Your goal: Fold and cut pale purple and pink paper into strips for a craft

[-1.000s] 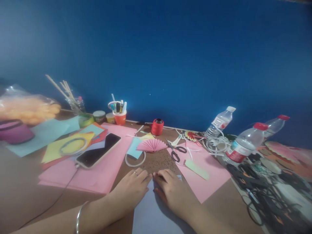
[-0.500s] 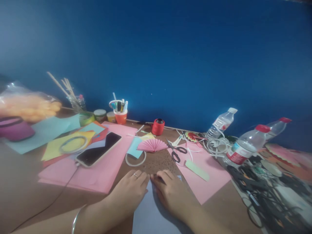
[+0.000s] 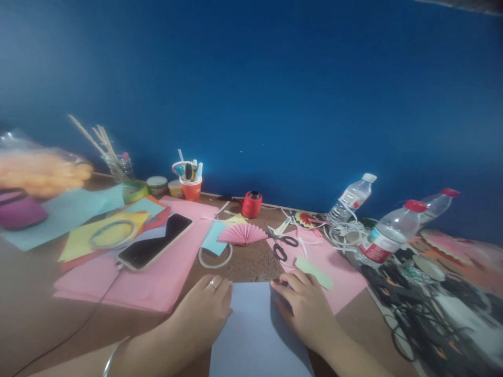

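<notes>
A pale bluish-white sheet of paper [image 3: 255, 330] lies on the brown table in front of me. My left hand [image 3: 206, 309], with a ring and a bracelet, is closed at the sheet's upper left edge, fingers bent together and the thumb against the paper. At the upper right edge my right hand [image 3: 302, 306] is closed on the paper, its fingers curled and thumb tucked below. Just beyond the sheet sits a pleated pink paper fan [image 3: 243, 234]. Black-handled scissors [image 3: 281, 242] lie open to its right, by a pale green strip [image 3: 314, 272].
A phone [image 3: 157, 243] with a cable rests on pink paper [image 3: 157, 293] at left. Farther back stand a cup of pens [image 3: 191, 188] and a red thread spool [image 3: 252, 205]. Plastic bottles [image 3: 387, 238] and tangled black cables [image 3: 412, 314] crowd the right side.
My hands have moved apart from the middle of the sheet's far edge, the right one going right, to opposite sides. More of the paper shows between them. The view has shifted slightly.
</notes>
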Demonstrator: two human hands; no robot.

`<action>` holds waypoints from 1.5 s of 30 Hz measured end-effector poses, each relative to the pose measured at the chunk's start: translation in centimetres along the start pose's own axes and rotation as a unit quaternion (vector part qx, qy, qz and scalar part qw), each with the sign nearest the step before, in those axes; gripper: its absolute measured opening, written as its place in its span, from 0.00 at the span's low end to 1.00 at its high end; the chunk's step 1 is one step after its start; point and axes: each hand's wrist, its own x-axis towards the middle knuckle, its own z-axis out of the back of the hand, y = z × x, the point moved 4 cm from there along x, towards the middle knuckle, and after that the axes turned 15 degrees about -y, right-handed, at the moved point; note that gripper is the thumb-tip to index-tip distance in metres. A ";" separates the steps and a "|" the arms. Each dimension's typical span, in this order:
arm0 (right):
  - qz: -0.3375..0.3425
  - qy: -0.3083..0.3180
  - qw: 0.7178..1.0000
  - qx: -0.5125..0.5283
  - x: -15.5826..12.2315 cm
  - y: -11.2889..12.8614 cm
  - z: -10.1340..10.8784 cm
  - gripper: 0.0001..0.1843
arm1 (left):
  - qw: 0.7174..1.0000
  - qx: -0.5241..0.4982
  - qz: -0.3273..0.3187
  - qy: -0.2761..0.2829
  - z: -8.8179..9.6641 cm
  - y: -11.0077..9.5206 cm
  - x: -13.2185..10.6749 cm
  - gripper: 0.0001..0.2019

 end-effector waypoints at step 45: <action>-0.412 -0.110 0.743 0.517 2.2 -3.9 -1.4 0.28 | 0.687 -0.563 0.449 -0.098 -2.8 7.6 0.5 0.19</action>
